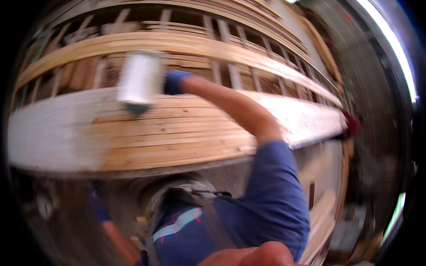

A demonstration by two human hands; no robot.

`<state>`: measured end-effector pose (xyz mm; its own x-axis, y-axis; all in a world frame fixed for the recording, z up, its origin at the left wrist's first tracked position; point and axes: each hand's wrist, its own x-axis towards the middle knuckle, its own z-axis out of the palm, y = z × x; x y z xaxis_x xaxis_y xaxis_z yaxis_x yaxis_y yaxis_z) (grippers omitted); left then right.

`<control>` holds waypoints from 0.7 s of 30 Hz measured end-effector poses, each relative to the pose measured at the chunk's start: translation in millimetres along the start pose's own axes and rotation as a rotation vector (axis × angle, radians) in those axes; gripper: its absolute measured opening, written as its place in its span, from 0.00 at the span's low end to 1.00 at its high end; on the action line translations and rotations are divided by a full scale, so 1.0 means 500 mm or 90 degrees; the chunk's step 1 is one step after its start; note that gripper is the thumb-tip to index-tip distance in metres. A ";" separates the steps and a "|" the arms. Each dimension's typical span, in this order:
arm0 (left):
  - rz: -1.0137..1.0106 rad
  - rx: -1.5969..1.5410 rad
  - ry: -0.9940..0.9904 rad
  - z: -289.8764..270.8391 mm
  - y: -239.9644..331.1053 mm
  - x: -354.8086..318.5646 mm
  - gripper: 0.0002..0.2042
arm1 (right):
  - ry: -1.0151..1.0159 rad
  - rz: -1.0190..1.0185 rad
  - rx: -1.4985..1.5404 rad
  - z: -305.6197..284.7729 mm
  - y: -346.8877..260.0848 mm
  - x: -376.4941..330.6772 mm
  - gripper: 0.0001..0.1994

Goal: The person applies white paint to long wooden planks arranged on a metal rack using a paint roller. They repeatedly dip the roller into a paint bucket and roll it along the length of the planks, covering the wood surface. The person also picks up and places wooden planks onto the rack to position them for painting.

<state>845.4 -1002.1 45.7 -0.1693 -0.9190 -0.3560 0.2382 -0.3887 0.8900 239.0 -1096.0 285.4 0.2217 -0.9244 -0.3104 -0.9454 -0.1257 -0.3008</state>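
My right hand (175, 82), in a blue glove, reaches across a row of pale boards (177, 128) laid side by side. Its closed fingers are mostly hidden and blurred, beside a white, block-like paint roller (141, 77) with a dark green end, which they appear to grip. Beneath the roller the wood is bare; a white coat covers the boards' left part (49, 131), and the right part also looks white. My left hand (96, 201), gloved in blue too, hangs low beside my body, below the near edge of the boards. Motion smears its fingers.
A long pale rail (133, 42) runs behind the boards, with crosspieces and stacked timber (257, 26) farther back. Something dark red (350, 124) sits at the boards' right end. A grey corrugated wall (372, 88) rises on the right, and more planks (321, 221) lie at lower right.
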 end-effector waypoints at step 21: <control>0.182 -0.010 0.213 0.170 0.092 -0.015 0.14 | -0.042 -0.193 -0.265 -0.010 -0.158 0.016 0.07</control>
<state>776.1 -1007.6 113.3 0.2244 -0.9593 -0.1714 0.2448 -0.1148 0.9628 314.5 -1095.2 311.1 0.5020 -0.8012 -0.3256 -0.8486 -0.5291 -0.0064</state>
